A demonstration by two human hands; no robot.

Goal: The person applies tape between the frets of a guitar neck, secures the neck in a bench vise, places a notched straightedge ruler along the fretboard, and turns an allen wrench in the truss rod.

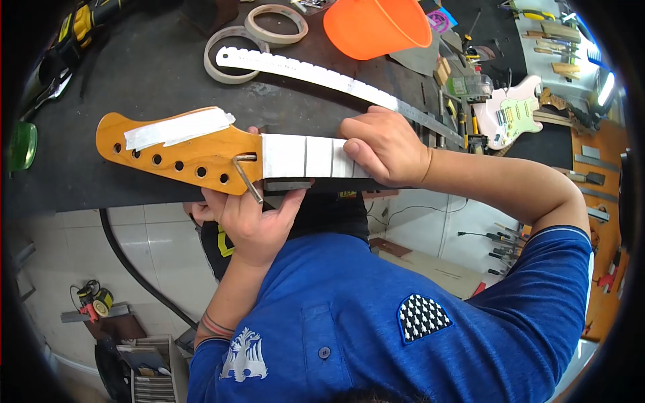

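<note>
A guitar neck lies across the front of the dark bench, its wooden headstock (191,156) at the left and white tape over its fretboard (285,154). More white tape (178,129) covers part of the headstock. A bent metal hex key (248,180) has its short end at the slot by the nut, its long end angled down. My left hand (250,232) grips the neck from below, near the headstock; its fingers are partly hidden. My right hand (386,144) is closed round the taped fretboard, thumb on top.
Behind the neck are a long notched straightedge (302,71), two tape rolls (277,24) and an orange bucket (377,27). A pale guitar body (507,111) and tools are at the right. A green object (24,146) stands at the far left, below a yellow-black power tool (80,25).
</note>
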